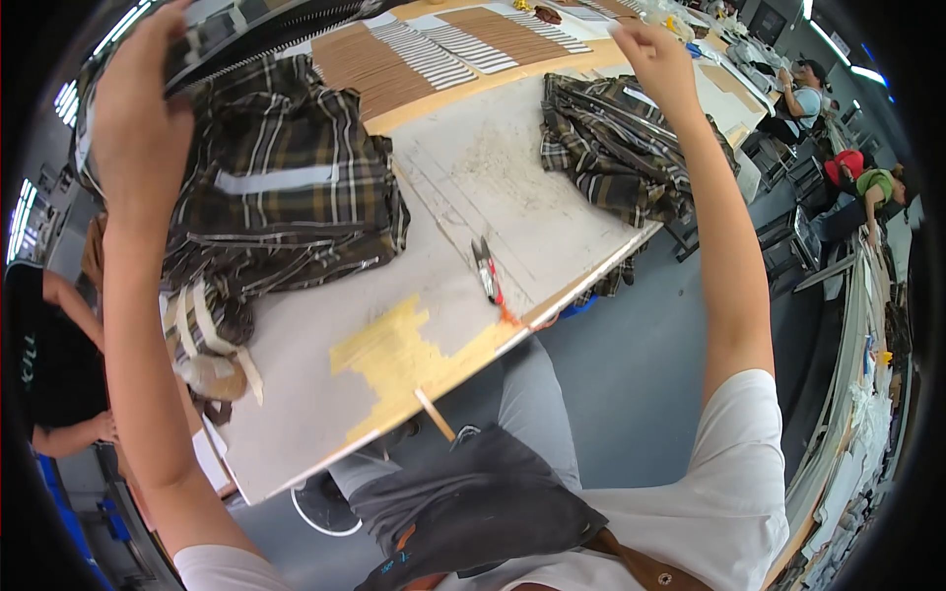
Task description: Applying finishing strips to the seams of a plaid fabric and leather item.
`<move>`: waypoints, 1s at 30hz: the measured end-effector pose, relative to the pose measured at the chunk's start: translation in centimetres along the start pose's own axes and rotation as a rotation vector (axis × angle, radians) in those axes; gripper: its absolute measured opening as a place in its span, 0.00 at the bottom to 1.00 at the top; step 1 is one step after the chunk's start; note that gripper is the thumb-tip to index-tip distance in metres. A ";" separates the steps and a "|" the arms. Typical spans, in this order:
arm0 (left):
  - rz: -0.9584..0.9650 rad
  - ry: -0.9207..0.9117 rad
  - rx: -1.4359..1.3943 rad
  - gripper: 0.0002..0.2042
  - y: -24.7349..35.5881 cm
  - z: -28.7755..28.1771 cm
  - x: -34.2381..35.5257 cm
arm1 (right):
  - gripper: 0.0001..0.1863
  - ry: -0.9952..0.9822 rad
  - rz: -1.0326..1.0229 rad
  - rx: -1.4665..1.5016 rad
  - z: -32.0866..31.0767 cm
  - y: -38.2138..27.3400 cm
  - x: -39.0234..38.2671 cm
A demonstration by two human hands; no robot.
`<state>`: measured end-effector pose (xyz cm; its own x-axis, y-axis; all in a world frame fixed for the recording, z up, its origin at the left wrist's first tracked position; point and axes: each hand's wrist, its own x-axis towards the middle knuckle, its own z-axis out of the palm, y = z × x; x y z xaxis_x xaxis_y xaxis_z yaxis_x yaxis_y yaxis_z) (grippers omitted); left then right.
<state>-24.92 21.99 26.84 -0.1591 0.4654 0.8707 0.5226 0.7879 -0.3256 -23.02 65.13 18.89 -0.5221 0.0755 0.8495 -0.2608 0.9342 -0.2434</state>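
My left hand [143, 128] is raised at the far left, beside a folded pile of dark plaid cloth [286, 212]. It is smeared by motion and its fingertips run to the top edge, so its grip is unclear. My right hand [662, 74] is raised at the upper right with its fingers curled together; whatever they may hold is too small to make out. Below it lies a crumpled heap of the same plaid cloth [621, 163]. Thread snips with red handles [487, 272] rest on the white table [473, 369] between the two piles, near orange thread.
A pale strip [276, 179] lies on the left pile. Beside it is a plaid bundle [202, 320] with cream bands. Rows of brown and white strips [443, 44] lie behind. People stand or sit at both sides, including a person in black [59, 364] at left.
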 end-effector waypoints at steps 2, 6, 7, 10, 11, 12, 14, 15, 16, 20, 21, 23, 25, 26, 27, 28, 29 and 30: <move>0.126 -0.123 0.118 0.35 -2.2 5.1 -1.2 | 0.11 -0.220 0.228 -0.275 2.1 7.4 -2.6; -0.076 -0.896 0.254 0.36 -2.2 13.8 -6.8 | 0.14 -0.389 0.172 -0.560 5.2 15.6 -9.0; -0.127 -1.108 0.152 0.36 -2.2 15.4 -8.4 | 0.14 -0.389 0.170 -0.556 5.7 16.1 -9.2; -0.250 -1.269 -0.204 0.37 -4.0 17.3 -11.8 | 0.16 -0.469 0.098 -0.646 7.8 16.7 -8.5; -0.271 -1.270 -0.225 0.37 -3.4 17.1 -11.3 | 0.15 -0.531 0.120 -0.676 7.6 17.3 -7.5; -0.284 -1.281 -0.223 0.37 -2.7 16.8 -10.8 | 0.14 -0.591 0.138 -0.704 7.1 17.8 -6.6; -0.285 -1.199 -0.196 0.35 -2.1 15.0 -9.8 | 0.13 -0.317 0.158 -0.626 5.2 17.5 -4.7; -0.252 -1.098 -0.233 0.34 -2.2 15.0 -10.2 | 0.13 -0.346 0.199 -0.593 3.4 18.4 -3.5; -0.216 -0.996 -0.270 0.34 -2.4 15.2 -11.0 | 0.13 -0.375 0.240 -0.565 1.4 19.5 -2.5; -0.083 -0.778 -0.291 0.26 -1.9 13.8 -12.0 | 0.11 -0.337 0.218 -0.538 -1.0 19.6 -1.6; -0.093 -0.739 -0.364 0.24 -1.3 13.3 -12.0 | 0.11 -0.322 0.170 -0.530 -0.9 19.3 -2.0; -0.043 -0.620 -0.476 0.20 0.9 12.2 -11.7 | 0.11 -0.401 0.163 -0.566 -0.1 15.5 -2.1; 0.013 -0.597 -0.532 0.18 4.0 11.4 -10.9 | 0.12 -0.202 0.314 -0.506 0.2 12.7 -1.6; 0.040 -0.593 -0.564 0.17 5.7 10.9 -10.3 | 0.12 -0.401 0.307 -0.525 1.5 10.9 -2.3; 0.053 -0.558 -0.629 0.16 7.8 11.0 -9.9 | 0.13 -0.573 0.040 -0.438 1.4 10.0 -3.6; 0.071 -0.525 -0.690 0.16 9.9 11.1 -9.1 | 0.12 -0.545 0.019 -0.407 1.7 9.2 -4.2; 0.071 -0.515 -0.747 0.17 11.9 11.2 -8.6 | 0.12 -0.413 0.080 -0.313 1.7 7.9 -4.3; 0.023 -0.490 -0.770 0.19 14.2 11.1 -7.9 | 0.11 -0.292 0.167 -0.306 1.9 5.5 -4.8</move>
<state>-25.52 33.92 11.28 -0.3879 0.7356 0.5553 0.9166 0.3712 0.1484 -23.44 69.29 12.56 -0.7552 0.1737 0.6321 0.0756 0.9809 -0.1792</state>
